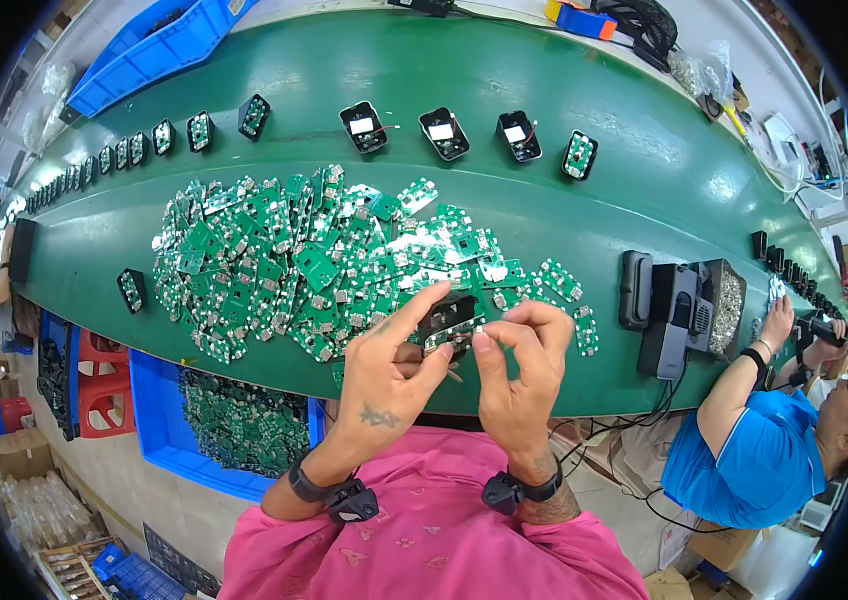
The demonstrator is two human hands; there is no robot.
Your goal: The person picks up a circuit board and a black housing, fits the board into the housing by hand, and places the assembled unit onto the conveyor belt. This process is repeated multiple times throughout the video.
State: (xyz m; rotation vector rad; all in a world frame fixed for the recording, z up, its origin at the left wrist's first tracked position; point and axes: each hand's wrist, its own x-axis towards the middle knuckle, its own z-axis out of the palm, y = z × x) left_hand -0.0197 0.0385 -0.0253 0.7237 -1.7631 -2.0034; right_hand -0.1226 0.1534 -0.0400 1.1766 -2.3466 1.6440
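Observation:
My left hand [384, 370] is closed around a small black device casing [447, 316], held tilted over the near edge of the green bench. Thumb and fingertips of my right hand [519, 378] pinch a small white plug [479, 329] at the side of that casing; whether it touches the casing I cannot tell. Just beyond both hands spreads a large heap of green circuit boards [316, 268]. Single boards [586, 331] lie to the right of my right hand.
Casings with white screens [362, 127] and casings with boards fitted [579, 155] line the far side of the bench. A black machine [671, 322] and a tray of small metal parts [730, 305] stand right. Blue bins [149, 425] and a co-worker in blue [754, 460] flank me.

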